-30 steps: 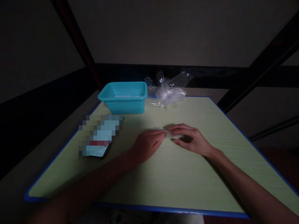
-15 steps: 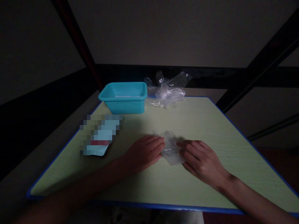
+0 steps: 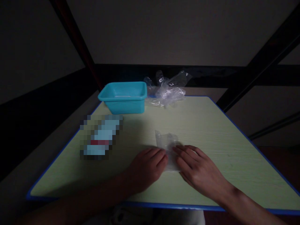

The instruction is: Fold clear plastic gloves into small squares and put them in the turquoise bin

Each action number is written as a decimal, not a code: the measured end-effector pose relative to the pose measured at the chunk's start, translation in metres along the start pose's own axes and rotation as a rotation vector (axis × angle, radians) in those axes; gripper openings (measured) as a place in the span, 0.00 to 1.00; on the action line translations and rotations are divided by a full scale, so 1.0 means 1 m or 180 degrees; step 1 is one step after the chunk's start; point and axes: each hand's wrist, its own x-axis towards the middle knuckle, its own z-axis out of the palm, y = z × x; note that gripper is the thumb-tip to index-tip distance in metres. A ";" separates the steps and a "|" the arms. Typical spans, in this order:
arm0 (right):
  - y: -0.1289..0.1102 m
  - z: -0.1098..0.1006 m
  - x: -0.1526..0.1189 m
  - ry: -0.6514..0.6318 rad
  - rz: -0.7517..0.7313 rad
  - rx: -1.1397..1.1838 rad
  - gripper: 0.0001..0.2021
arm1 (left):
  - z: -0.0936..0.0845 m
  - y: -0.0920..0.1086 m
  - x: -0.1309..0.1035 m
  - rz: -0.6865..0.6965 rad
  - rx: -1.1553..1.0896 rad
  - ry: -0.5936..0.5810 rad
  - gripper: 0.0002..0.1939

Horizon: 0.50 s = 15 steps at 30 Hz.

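A small folded piece of thin clear plastic, which looks like a disposable plastic glove (image 3: 169, 139), lies on the table in front of me. My left hand (image 3: 150, 167) is closed, its curled fingertips at the plastic's left edge. From the right, my right hand (image 3: 195, 168) reaches over it, fingers bent and close together, their tips pressing on the plastic. The fingers cover part of the glove's lower half, and both thumbs are mostly hidden.
A turquoise plastic basin (image 3: 125, 104) stands at the table's back left. Beside it lies a crumpled heap of clear plastic gloves (image 3: 170, 92). A phone, mostly pixelated (image 3: 103, 137), lies at the left. The pale table (image 3: 234, 175) has a blue edge.
Both hands have come slightly nearer to me and closer together, with the plastic glove between them. My left fingers have curled more, and the plastic's upper left corner now stands out.
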 end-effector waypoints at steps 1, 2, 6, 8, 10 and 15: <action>0.001 0.000 0.000 -0.0031 -0.0049 0.0028 0.13 | 0.000 -0.001 -0.001 0.0007 -0.0052 -0.0062 0.11; 0.003 -0.001 -0.001 -0.0070 -0.0105 0.0052 0.13 | -0.001 -0.002 -0.001 0.0020 -0.0114 -0.0144 0.11; 0.006 -0.005 -0.004 -0.0142 -0.0251 0.0247 0.14 | -0.007 -0.006 -0.005 0.0055 -0.0417 -0.0427 0.11; 0.005 -0.009 -0.007 -0.0189 -0.0302 0.0386 0.14 | -0.013 -0.009 -0.009 0.0033 -0.0649 -0.0516 0.13; 0.004 -0.014 -0.010 -0.0280 -0.0377 0.0509 0.15 | -0.020 -0.014 -0.012 -0.0045 -0.0944 -0.0560 0.17; 0.008 -0.019 -0.014 -0.0499 -0.0258 0.0807 0.20 | -0.026 -0.028 -0.009 -0.0470 -0.1181 -0.0543 0.19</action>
